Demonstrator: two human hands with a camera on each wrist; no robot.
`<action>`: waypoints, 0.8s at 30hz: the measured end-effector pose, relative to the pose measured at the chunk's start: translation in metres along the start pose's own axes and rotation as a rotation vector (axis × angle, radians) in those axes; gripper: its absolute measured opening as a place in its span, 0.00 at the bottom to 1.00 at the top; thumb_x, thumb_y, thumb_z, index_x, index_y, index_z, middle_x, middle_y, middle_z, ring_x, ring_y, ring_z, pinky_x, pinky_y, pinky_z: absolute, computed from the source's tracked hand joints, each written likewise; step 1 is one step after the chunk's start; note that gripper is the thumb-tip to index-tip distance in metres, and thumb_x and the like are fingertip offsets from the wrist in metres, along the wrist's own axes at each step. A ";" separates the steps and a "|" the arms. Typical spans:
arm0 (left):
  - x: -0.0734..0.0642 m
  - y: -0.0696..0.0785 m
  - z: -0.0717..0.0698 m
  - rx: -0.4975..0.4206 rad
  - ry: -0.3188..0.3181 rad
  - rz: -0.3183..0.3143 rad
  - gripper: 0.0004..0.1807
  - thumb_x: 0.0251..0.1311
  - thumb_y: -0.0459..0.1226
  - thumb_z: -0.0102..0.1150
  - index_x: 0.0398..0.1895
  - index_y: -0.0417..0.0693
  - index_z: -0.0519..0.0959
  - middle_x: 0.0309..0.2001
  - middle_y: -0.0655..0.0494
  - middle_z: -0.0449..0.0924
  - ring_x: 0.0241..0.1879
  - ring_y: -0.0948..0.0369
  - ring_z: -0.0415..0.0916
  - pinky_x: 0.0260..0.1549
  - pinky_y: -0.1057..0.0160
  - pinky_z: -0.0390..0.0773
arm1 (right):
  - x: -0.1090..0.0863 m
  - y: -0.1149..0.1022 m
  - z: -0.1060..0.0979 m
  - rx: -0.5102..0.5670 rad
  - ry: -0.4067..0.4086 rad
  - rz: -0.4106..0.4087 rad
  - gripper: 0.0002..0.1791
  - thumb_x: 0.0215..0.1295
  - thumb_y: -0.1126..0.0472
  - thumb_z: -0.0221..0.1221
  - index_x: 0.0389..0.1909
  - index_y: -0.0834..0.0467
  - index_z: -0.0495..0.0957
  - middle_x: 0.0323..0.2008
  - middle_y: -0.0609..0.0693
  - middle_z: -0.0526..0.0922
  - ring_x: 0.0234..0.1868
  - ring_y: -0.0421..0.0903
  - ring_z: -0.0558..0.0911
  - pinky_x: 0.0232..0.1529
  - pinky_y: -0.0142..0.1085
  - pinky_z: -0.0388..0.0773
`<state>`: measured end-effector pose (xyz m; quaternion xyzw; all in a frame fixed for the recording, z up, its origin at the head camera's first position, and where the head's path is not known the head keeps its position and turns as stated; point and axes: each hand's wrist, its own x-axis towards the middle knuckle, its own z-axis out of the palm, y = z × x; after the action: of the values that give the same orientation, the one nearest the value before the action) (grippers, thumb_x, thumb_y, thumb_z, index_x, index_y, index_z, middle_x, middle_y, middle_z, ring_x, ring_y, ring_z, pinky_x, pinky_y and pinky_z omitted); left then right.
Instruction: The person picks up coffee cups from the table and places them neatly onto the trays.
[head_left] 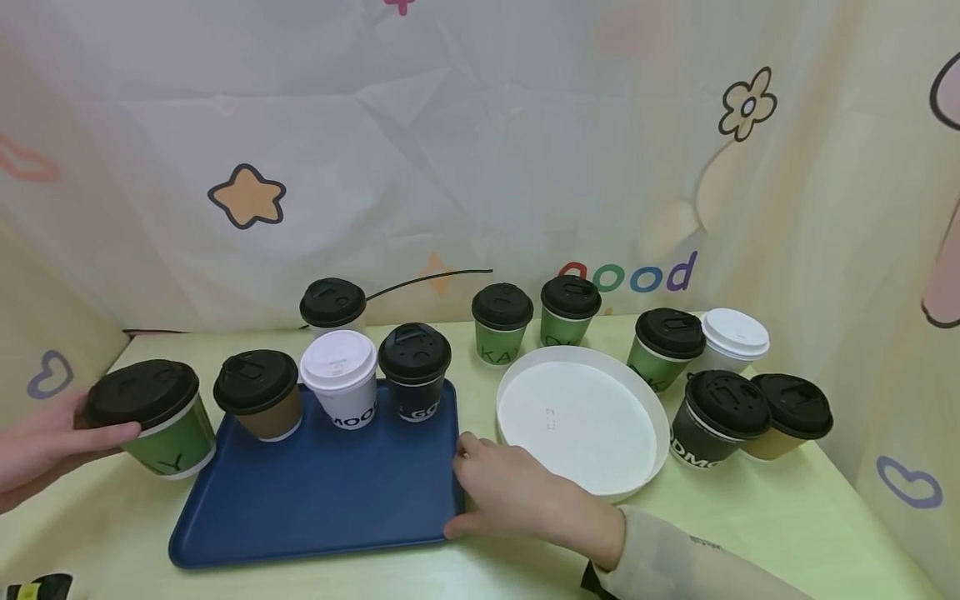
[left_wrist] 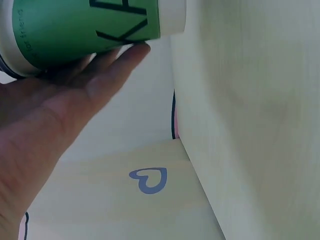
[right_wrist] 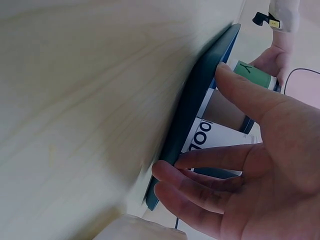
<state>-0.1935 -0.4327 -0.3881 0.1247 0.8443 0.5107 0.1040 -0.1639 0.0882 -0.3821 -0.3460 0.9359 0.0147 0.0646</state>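
My left hand [head_left: 60,446] grips a green paper cup [head_left: 176,442] with a black lid, thumb across its near side, just left of the blue tray [head_left: 322,508]. In the left wrist view the fingers lie along the cup's side. On the tray's far part stand a brown cup [head_left: 266,417] with a black lid, a white cup [head_left: 341,396] with a white lid and a black cup [head_left: 416,398]. At the tray's right edge my right hand [head_left: 517,492] holds the rim, thumb near the front corner and fingers farther back, as the right wrist view shows.
A round white tray [head_left: 585,425] lies right of the blue one. Green cups [head_left: 501,342] stand behind it, and several more lidded cups, including a dark one [head_left: 705,433], crowd its right side. Another black-lidded cup [head_left: 333,304] stands behind the blue tray, near the curtain [head_left: 480,167].
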 end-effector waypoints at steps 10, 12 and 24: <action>-0.003 0.004 0.018 -0.053 -0.157 0.107 0.37 0.71 0.21 0.49 0.71 0.72 0.59 0.65 0.76 0.69 0.60 0.75 0.69 0.47 0.69 0.76 | 0.000 0.000 0.002 -0.008 0.000 0.002 0.39 0.52 0.29 0.71 0.47 0.61 0.84 0.47 0.50 0.77 0.39 0.41 0.77 0.31 0.35 0.81; -0.003 0.007 0.023 -0.077 -0.179 0.131 0.38 0.70 0.20 0.49 0.71 0.71 0.61 0.66 0.72 0.71 0.60 0.72 0.71 0.48 0.68 0.76 | 0.000 0.000 0.002 -0.008 -0.003 0.005 0.39 0.52 0.29 0.71 0.47 0.61 0.84 0.47 0.51 0.77 0.39 0.40 0.77 0.31 0.35 0.81; -0.002 0.023 0.046 -0.126 -0.308 0.199 0.40 0.65 0.19 0.55 0.76 0.57 0.61 0.68 0.55 0.73 0.63 0.65 0.70 0.52 0.67 0.73 | 0.001 0.000 0.000 0.001 -0.018 0.013 0.40 0.52 0.29 0.71 0.48 0.61 0.84 0.47 0.51 0.77 0.37 0.41 0.77 0.31 0.36 0.81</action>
<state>-0.1754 -0.3842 -0.3884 0.2772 0.7684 0.5452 0.1884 -0.1642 0.0876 -0.3825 -0.3395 0.9376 0.0178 0.0731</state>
